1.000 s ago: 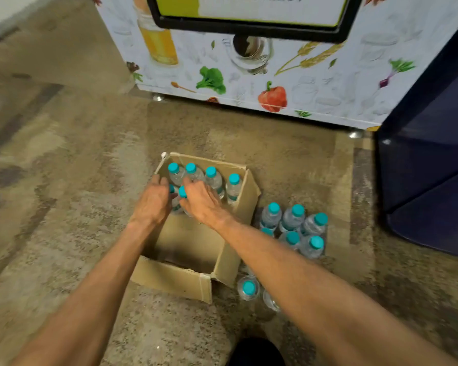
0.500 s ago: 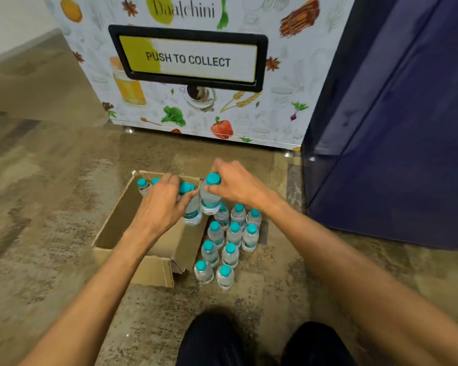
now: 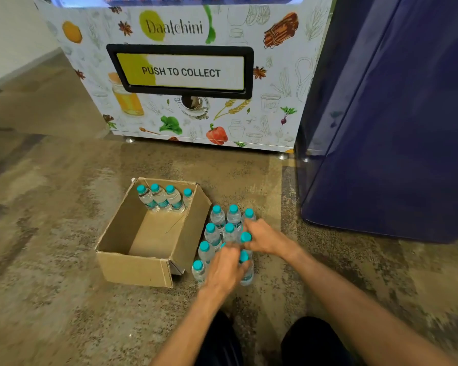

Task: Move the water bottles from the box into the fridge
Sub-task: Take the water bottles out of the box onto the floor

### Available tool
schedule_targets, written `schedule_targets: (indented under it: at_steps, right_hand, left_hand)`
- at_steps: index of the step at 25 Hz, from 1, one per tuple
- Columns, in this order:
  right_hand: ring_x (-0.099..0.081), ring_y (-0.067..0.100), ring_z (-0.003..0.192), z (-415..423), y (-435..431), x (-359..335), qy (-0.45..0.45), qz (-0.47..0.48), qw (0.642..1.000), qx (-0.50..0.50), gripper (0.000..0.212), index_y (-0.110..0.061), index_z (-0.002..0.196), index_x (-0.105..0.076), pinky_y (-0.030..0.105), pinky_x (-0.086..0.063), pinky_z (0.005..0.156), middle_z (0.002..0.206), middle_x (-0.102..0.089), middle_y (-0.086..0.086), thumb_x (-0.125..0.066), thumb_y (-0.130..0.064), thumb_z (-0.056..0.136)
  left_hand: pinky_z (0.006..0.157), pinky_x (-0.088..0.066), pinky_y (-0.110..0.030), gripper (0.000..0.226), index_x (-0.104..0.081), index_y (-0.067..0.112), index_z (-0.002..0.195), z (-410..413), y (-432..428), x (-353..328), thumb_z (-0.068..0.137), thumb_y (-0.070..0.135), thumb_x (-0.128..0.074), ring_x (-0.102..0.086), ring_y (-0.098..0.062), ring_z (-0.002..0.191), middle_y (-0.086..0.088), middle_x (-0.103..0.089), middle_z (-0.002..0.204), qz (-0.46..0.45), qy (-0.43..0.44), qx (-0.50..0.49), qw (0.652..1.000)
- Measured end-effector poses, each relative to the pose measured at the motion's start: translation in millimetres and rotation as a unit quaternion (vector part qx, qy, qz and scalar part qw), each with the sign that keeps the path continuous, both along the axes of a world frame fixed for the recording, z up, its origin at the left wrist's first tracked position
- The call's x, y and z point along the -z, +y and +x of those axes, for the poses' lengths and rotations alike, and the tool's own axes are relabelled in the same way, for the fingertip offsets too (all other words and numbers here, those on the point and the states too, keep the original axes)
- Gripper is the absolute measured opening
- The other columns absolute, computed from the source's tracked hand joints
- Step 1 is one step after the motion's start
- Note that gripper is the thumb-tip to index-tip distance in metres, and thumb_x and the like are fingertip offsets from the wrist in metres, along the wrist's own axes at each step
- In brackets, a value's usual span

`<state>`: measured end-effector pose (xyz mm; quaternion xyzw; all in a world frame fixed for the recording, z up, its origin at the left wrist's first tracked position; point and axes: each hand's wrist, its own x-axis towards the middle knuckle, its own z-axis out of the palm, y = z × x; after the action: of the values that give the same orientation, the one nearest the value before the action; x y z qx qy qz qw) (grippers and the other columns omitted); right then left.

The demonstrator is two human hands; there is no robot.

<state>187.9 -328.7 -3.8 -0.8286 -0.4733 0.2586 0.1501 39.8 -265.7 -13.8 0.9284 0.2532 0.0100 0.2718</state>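
Box (image 3: 132, 269): open cardboard, on floor (image 3: 50, 299) in front of vending machine (image 3: 180, 72); mostly bare inside.
Bottles in box (image 3: 160, 198): 4 in a row along far wall, upright, long axis vertical, teal caps up, leaning slightly toward near side.
Bottles on floor (image 3: 217, 223): cluster just R of box, packed close, all upright, caps up.
L hand (image 3: 224, 270): palm down over near end of cluster, fingers curled round a bottle (image 3: 246, 273) by its upper body; bottle upright, cap showing past the fingers. Forearm runs in from bottom centre.
R hand (image 3: 262, 236): palm down at R edge of cluster, fingertips closed on neck of a bottle (image 3: 246, 236) just under the cap; bottle upright. Blurred, so exact grip is hard to tell. Forearm comes in from lower R.
Fridge (image 3: 394, 128): dark blue, R of machine, well apart from bottles.
Knees (image 3: 310, 336): dark trousers, bottom edge.
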Motion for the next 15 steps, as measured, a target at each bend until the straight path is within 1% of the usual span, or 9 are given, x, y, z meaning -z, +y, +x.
schedule_targets:
  at_steps: [3, 4, 6, 8, 11, 13, 15]
  right_hand:
    - [-0.060, 0.030, 0.099, -6, 4, 34, -0.004, -0.034, 0.999, -0.004, 0.040, -0.005, 0.110, -0.050, 0.039, -0.049, 0.076, 0.110, -0.059, 0.014, -0.072, -0.022, 0.083]
    - [-0.059, 0.030, 0.101, -6, 5, 43, -0.004, -0.045, 0.999, -0.005, 0.040, -0.005, 0.111, -0.049, 0.039, -0.049, 0.078, 0.112, -0.058, 0.014, -0.072, -0.022, 0.083]
    - [-0.059, 0.031, 0.101, -8, 7, 58, -0.001, -0.062, 0.998, -0.005, 0.040, -0.007, 0.113, -0.047, 0.041, -0.051, 0.080, 0.113, -0.056, 0.014, -0.071, -0.020, 0.084]
    - [-0.061, 0.032, 0.102, -9, 8, 70, 0.011, -0.062, 0.998, 0.003, 0.040, -0.007, 0.115, -0.046, 0.041, -0.052, 0.082, 0.113, -0.057, 0.015, -0.070, -0.017, 0.085]
    - [-0.062, 0.031, 0.105, -11, 6, 81, 0.024, -0.054, 0.998, 0.024, 0.039, -0.009, 0.118, -0.047, 0.035, -0.049, 0.081, 0.114, -0.061, 0.014, -0.068, -0.018, 0.086]
    - [-0.062, 0.029, 0.106, -12, 4, 83, 0.036, -0.044, 0.997, 0.042, 0.040, -0.010, 0.118, -0.048, 0.034, -0.049, 0.083, 0.115, -0.062, 0.013, -0.069, -0.020, 0.086]
    - [-0.061, 0.025, 0.104, -11, 3, 80, 0.046, -0.044, 0.997, 0.047, 0.042, -0.011, 0.119, -0.048, 0.034, -0.050, 0.084, 0.116, -0.062, 0.010, -0.072, -0.022, 0.085]
  left_hand:
    - [0.071, -0.048, -0.031, 0.023, -0.056, 0.013, 0.106, -4, -7, 28, 0.088, 0.025, -0.064, -0.063, -0.024, 0.092, -0.006, -0.061, 0.103, 0.015, 0.056, 0.017, 0.998]
    - [0.076, -0.051, -0.033, 0.024, -0.055, 0.012, 0.109, -5, -8, 36, 0.089, 0.022, -0.063, -0.063, -0.024, 0.094, -0.007, -0.061, 0.106, 0.018, 0.070, 0.025, 0.997]
    - [0.081, -0.052, -0.031, 0.028, -0.054, 0.011, 0.116, -8, -10, 47, 0.089, 0.018, -0.061, -0.061, -0.021, 0.098, -0.005, -0.060, 0.111, 0.008, 0.085, 0.032, 0.996]
    - [0.081, -0.050, -0.028, 0.029, -0.054, 0.011, 0.119, -7, -12, 55, 0.090, 0.015, -0.058, -0.060, -0.019, 0.097, -0.004, -0.059, 0.111, 0.005, 0.090, 0.040, 0.995]
    - [0.073, -0.048, -0.026, 0.026, -0.054, 0.013, 0.114, -2, -11, 58, 0.089, 0.010, -0.050, -0.055, -0.015, 0.087, 0.001, -0.056, 0.102, -0.033, 0.094, 0.021, 0.995]
    - [0.076, -0.050, -0.030, 0.027, -0.055, 0.009, 0.115, 1, -10, 60, 0.089, 0.008, -0.049, -0.058, -0.019, 0.090, -0.005, -0.059, 0.106, -0.025, 0.100, 0.030, 0.994]
    - [0.082, -0.051, -0.031, 0.028, -0.057, 0.006, 0.118, 1, -8, 60, 0.091, 0.012, -0.055, -0.060, -0.021, 0.096, -0.009, -0.061, 0.111, -0.021, 0.117, 0.038, 0.992]
